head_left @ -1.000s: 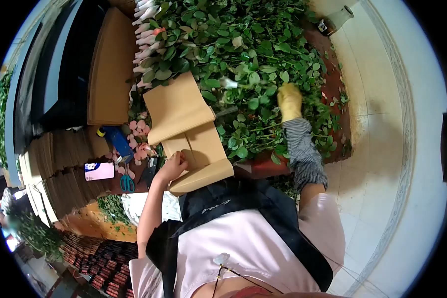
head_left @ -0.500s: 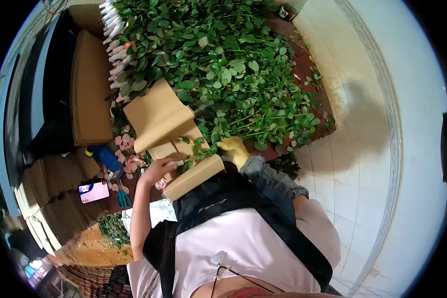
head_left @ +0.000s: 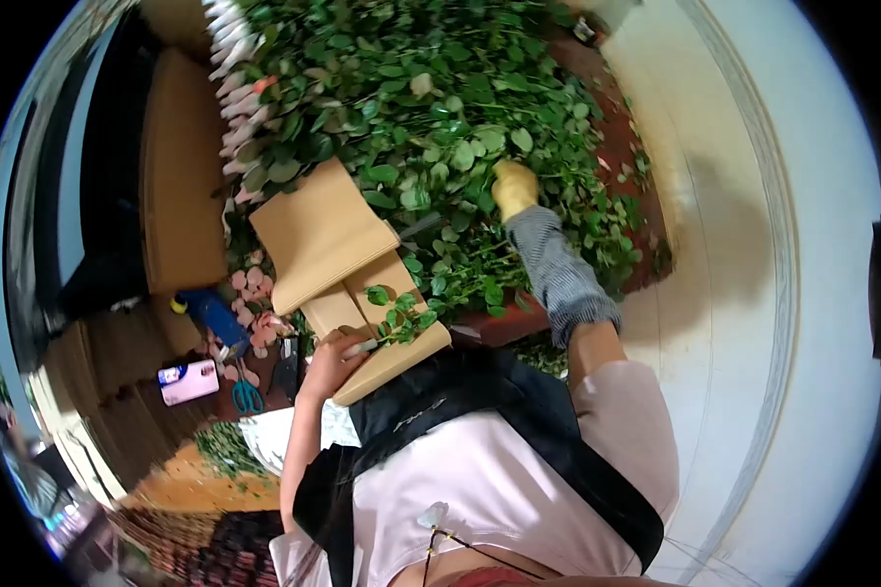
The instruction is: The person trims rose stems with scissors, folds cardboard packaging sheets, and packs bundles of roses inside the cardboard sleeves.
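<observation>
My bare left hand (head_left: 332,364) is closed round the white-wrapped head of a rose (head_left: 399,321), whose leafy stem lies over the brown cardboard (head_left: 387,279). My right hand (head_left: 515,190), in a yellow glove with a grey striped sleeve, reaches into the pile of leafy rose stems (head_left: 431,127). Its fingers are partly hidden among the leaves, and what they hold, if anything, does not show. A folded cardboard sheet (head_left: 323,230) lies at the upper left of the cardboard in front of me.
Left of the cardboard are pink petals (head_left: 255,284), a blue tape dispenser (head_left: 215,318), teal scissors (head_left: 248,394) and a phone (head_left: 188,383). Stacked cardboard (head_left: 117,382) stands farther left. White-wrapped rose heads (head_left: 233,49) line the pile's left edge.
The rose has come onto the cardboard, and my left hand has taken hold of its head. My right hand came in to the cardboard, then moved back up to the pile.
</observation>
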Tool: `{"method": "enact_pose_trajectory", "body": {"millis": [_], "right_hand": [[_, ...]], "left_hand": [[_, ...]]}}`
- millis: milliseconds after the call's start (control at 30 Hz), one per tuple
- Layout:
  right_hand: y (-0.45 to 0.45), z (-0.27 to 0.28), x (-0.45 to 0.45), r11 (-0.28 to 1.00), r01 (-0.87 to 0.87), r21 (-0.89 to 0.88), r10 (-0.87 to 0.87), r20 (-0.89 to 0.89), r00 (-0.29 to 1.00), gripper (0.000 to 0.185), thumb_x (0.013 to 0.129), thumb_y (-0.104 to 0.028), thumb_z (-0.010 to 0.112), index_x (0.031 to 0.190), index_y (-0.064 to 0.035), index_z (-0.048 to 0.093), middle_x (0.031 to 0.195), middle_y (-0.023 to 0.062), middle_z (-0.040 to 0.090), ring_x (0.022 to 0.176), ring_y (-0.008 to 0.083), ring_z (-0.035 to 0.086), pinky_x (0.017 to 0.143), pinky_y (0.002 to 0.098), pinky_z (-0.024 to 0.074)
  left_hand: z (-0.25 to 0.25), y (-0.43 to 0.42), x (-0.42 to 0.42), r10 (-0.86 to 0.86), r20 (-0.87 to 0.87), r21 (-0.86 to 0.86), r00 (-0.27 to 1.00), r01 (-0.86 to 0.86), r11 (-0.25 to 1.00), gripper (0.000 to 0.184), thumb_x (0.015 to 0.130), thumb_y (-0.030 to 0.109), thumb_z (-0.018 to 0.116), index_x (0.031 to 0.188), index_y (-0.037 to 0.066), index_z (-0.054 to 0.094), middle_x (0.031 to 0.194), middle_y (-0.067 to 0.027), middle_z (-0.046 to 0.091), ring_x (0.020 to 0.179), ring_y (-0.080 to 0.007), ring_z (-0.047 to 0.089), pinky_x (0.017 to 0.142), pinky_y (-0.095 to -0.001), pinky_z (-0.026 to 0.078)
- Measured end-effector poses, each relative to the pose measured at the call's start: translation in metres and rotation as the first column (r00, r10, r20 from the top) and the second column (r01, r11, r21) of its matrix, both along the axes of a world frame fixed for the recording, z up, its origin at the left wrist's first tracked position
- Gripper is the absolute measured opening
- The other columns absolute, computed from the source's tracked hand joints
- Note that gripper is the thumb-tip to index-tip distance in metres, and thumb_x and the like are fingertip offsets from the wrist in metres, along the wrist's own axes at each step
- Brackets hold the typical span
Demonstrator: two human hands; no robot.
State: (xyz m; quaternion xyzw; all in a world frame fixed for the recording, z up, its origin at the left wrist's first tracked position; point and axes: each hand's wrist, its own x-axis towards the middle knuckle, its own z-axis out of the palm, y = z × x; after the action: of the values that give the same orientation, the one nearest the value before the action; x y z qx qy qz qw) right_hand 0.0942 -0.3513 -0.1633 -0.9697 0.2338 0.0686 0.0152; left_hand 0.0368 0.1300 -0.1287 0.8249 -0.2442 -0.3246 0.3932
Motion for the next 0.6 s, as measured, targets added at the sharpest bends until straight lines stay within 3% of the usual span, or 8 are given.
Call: {"method": "enact_pose_trajectory", "body": {"millis": [33, 100, 167, 233, 267, 300, 433, 600], "right_hand": [[0.011, 0.039, 0.0, 0.993, 0.085, 0.077, -0.095, 0.14, 0.986, 0.013, 0.09, -0.007, 0.056, 0.098, -0.0059, 0.066, 0.108, 0.0166, 0.067, 0.106, 0.0328, 0.062, 0.09, 0.0419, 0.0515], [0.016, 0.089, -0.006, 0.975, 0.123, -0.187, 0.035, 0.671, 0.74, 0.007, 0.088, -0.007, 0.058, 0.087, -0.0035, 0.064, 0.098, 0.0184, 0.067, 0.094, 0.0336, 0.064, 0.085, 0.0436, 0.0522], [-0.033, 0.091, -0.004, 0.932, -0.048, -0.359, 0.276, 0.618, 0.737, 0.006, 0.086, -0.006, 0.06, 0.087, -0.0007, 0.064, 0.092, 0.0197, 0.066, 0.088, 0.0364, 0.063, 0.083, 0.0456, 0.0516], [-0.06, 0.094, -0.013, 0.924, -0.15, -0.352, 0.326, 0.518, 0.791, 0.01, 0.086, -0.005, 0.06, 0.092, 0.0009, 0.065, 0.091, 0.0192, 0.065, 0.089, 0.0371, 0.06, 0.083, 0.047, 0.0507], [-0.064, 0.108, -0.022, 0.945, -0.158, -0.285, 0.276, 0.443, 0.853, 0.012, 0.086, -0.003, 0.06, 0.095, 0.0001, 0.066, 0.092, 0.019, 0.066, 0.091, 0.038, 0.06, 0.084, 0.0473, 0.051], [-0.054, 0.131, -0.027, 0.94, -0.238, -0.245, 0.339, 0.606, 0.719, 0.009, 0.086, -0.002, 0.06, 0.093, 0.0012, 0.064, 0.088, 0.0196, 0.063, 0.086, 0.0383, 0.059, 0.08, 0.0468, 0.0498], [-0.013, 0.187, -0.07, 0.946, -0.311, 0.091, 0.189, 0.624, 0.758, 0.01, 0.084, -0.003, 0.066, 0.088, 0.0028, 0.059, 0.077, 0.0186, 0.053, 0.075, 0.036, 0.053, 0.068, 0.0448, 0.042], [0.038, 0.168, -0.114, 0.862, -0.49, 0.127, 0.382, 0.472, 0.795, 0.014, 0.075, 0.002, 0.068, 0.087, -0.0032, 0.065, 0.077, 0.0167, 0.058, 0.072, 0.034, 0.058, 0.064, 0.0432, 0.0462]], "left_hand": [[-0.003, 0.002, -0.005, -0.005, 0.024, -0.051, 1.0, 0.006, 0.999, 0.032, 0.081, 0.013, 0.075, 0.112, 0.006, 0.072, 0.102, -0.0175, 0.065, 0.096, -0.0349, 0.064, 0.086, -0.0396, 0.052], [-0.001, 0.0, -0.005, 0.007, -0.02, -0.063, 1.0, -0.008, 0.998, 0.032, 0.081, 0.014, 0.075, 0.113, 0.008, 0.072, 0.103, -0.0179, 0.064, 0.098, -0.0363, 0.064, 0.087, -0.0402, 0.052], [0.001, 0.001, -0.005, 0.018, -0.04, -0.006, 0.999, -0.018, 1.0, 0.032, 0.081, 0.015, 0.076, 0.113, 0.01, 0.073, 0.103, -0.0176, 0.064, 0.098, -0.0363, 0.064, 0.087, -0.0405, 0.052], [-0.003, 0.007, -0.005, 0.003, -0.006, -0.054, 1.0, -0.003, 0.999, 0.033, 0.082, 0.015, 0.075, 0.114, 0.012, 0.073, 0.101, -0.0177, 0.064, 0.096, -0.0361, 0.064, 0.086, -0.0409, 0.052], [-0.003, 0.007, -0.002, -0.047, 0.033, -0.04, 0.998, 0.048, 0.998, 0.033, 0.082, 0.016, 0.075, 0.115, 0.013, 0.073, 0.101, -0.0177, 0.063, 0.095, -0.036, 0.064, 0.085, -0.0411, 0.052], [-0.004, 0.004, -0.004, -0.081, 0.064, -0.027, 0.995, 0.083, 0.996, 0.033, 0.083, 0.016, 0.075, 0.116, 0.014, 0.073, 0.1, -0.0177, 0.063, 0.093, -0.0358, 0.064, 0.085, -0.0413, 0.052], [-0.006, 0.007, -0.008, -0.069, 0.097, 0.021, 0.993, 0.067, 0.998, 0.026, 0.091, 0.018, 0.067, 0.116, 0.013, 0.073, 0.092, -0.0147, 0.057, 0.089, -0.0323, 0.059, 0.083, -0.041, 0.049], [-0.022, 0.01, -0.005, -0.022, 0.124, -0.177, 0.992, 0.044, 0.983, 0.024, 0.09, 0.019, 0.067, 0.112, 0.012, 0.073, 0.097, -0.0161, 0.061, 0.093, -0.0329, 0.06, 0.086, -0.041, 0.049]]}}
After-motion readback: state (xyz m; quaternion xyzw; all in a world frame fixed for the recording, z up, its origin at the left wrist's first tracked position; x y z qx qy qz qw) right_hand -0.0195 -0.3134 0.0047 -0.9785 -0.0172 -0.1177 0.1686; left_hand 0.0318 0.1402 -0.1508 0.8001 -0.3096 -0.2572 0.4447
